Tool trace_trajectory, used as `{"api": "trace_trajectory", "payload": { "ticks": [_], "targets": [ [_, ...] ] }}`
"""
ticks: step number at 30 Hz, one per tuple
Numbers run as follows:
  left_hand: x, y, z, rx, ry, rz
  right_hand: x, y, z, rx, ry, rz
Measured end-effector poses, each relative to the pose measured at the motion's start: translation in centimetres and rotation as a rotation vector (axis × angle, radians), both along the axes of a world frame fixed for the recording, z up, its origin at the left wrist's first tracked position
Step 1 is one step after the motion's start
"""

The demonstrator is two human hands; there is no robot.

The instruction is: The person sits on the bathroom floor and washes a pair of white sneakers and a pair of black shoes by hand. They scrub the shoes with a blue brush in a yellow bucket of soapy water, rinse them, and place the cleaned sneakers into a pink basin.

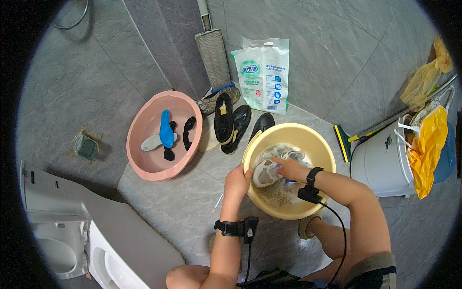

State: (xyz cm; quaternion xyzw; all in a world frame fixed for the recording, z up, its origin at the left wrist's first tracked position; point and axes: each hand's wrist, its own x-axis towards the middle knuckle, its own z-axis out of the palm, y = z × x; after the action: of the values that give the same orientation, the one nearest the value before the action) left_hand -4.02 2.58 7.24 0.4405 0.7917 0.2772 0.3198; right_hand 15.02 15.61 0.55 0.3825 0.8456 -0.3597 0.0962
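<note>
A pale yellow plastic bucket [326,151] stands in front of me, with cloudy, foamy water [276,197] inside. My left hand [238,180] grips its left rim, thumb on the inner side. Over the water, my right hand [291,168] is on a wet white-and-grey shoe [265,174], its index finger stretched across the upper and the other fingers partly hidden. Grey-and-white shoe material also shows beyond that hand; whether it is a second shoe is unclear. Something blue [290,180] lies partly under the right hand.
Left of the bucket, a pink basin [135,144] holds a blue insole [166,130], a pale insole [151,143] and black pieces. Black shoes [223,119], a flat mop [213,59] and a detergent bag [265,77] stand behind. At right are a squeegee [343,142] and a white bin [379,162]; a toilet [104,260] is lower left.
</note>
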Motion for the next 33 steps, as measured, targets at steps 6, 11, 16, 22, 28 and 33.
{"api": "trace_trajectory", "payload": {
  "ticks": [6, 11, 16, 22, 28, 33],
  "targets": [
    [0.0, 0.2, -0.1, -0.016, -0.01, -0.002, -2.3, 0.4, -2.2, -0.015, -0.134, -0.059],
    [0.2, 0.4, 0.2, 0.029, -0.042, -0.011, -2.7, 1.6, -5.6, 0.113, -0.335, 0.143],
    [0.0, 0.1, -0.4, 0.038, -0.016, -0.013, -3.7, 1.2, -7.6, 0.239, -0.506, 0.341],
    [0.0, 0.3, -0.5, 0.044, 0.014, -0.01, -3.6, 1.7, -7.3, 0.198, -0.375, 0.368],
    [0.2, 0.6, -1.0, 0.06, 0.032, -0.009, -0.2, 2.4, -3.7, -0.07, 0.001, -0.266],
    [0.2, 0.4, -1.8, 0.122, 0.019, -0.007, 0.4, 0.3, 3.2, 0.034, 0.118, -0.301]
  ]
}}
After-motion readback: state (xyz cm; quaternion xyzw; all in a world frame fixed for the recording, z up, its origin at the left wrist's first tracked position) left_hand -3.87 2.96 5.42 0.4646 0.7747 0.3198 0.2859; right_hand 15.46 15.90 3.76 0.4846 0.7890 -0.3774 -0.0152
